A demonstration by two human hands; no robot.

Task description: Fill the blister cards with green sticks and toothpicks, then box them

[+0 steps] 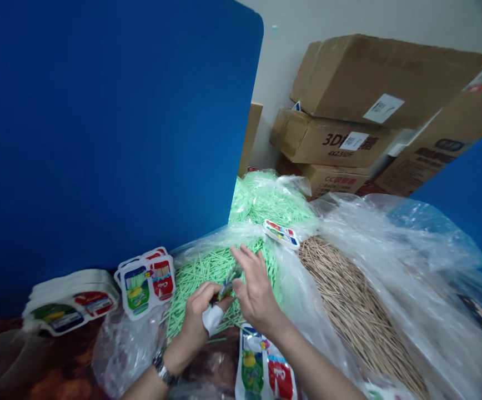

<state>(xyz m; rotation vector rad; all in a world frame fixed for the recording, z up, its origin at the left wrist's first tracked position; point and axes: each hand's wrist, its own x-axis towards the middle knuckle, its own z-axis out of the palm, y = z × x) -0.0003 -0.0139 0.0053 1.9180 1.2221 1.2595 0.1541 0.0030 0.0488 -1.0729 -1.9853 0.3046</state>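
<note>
Specifically, both forearms extend from the near side toward the green sticks (201, 266). My left hand (197, 316), angled inward, pinches a small blurred item (229, 283) above them. My right hand (257, 289) faces it, fingers parted and raised, thumb near the item.

Blue partition (111, 111): smooth, matt. Boxes (407, 72) to its right: brown cardboard, matt. Bags (391, 233) below those boxes: clear plastic film, crinkled, glossy.

Looks like some candy packing room or stockroom, with stacked brown cardboard boxes (382, 80) and clear plastic bags of thin green sticks (199, 272).
</note>
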